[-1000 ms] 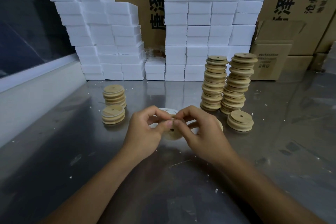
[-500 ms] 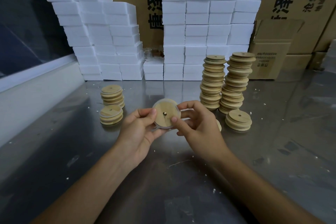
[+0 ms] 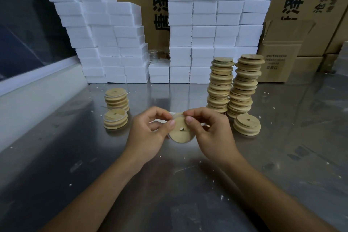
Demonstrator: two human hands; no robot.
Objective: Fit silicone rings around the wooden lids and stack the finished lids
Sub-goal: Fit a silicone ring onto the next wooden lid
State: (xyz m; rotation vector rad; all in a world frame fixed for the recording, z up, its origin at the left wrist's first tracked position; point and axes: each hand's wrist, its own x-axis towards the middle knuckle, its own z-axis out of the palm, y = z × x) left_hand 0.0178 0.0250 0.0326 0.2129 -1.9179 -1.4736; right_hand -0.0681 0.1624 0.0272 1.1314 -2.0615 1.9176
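Head view, the only one we have: we note one wooden lid [image 3: 181, 132] held above the steel worktop [image 3: 188, 184], its flat face with the small centre hole turned toward the camera. The left hand [image 3: 148, 133] pinches the lid at its left edge, thumb on the face and the other fingers [image 3: 160, 114] curled over behind; the right hand [image 3: 212, 130] pinches the top-right edge, thumb tip on the face. A pale, translucent band that we take for the silicone ring [image 3: 174, 117] shows along the lid's upper-left rim; whether it sits fully in the groove we cannot tell, since the fingers cover much of the edge. Taking the held lid as landmark: two tall stacks of lids [image 3: 231, 88] stand behind it to the right, a short pile [image 3: 247, 124] just to its right, two low stacks [image 3: 116, 109] to its left, and white foam blocks [image 3: 207, 24] far behind. Our judgement of risks: the ring may seat on one arc only and roll out of the groove elsewhere, because a stretched band springs back once the pinch relaxes; a twist in the band would leave it uneven. The tall stacks lean slightly, so a careless reach past them could topple them. Setting a half-fitted lid on a low stack would make that stack sit crooked.
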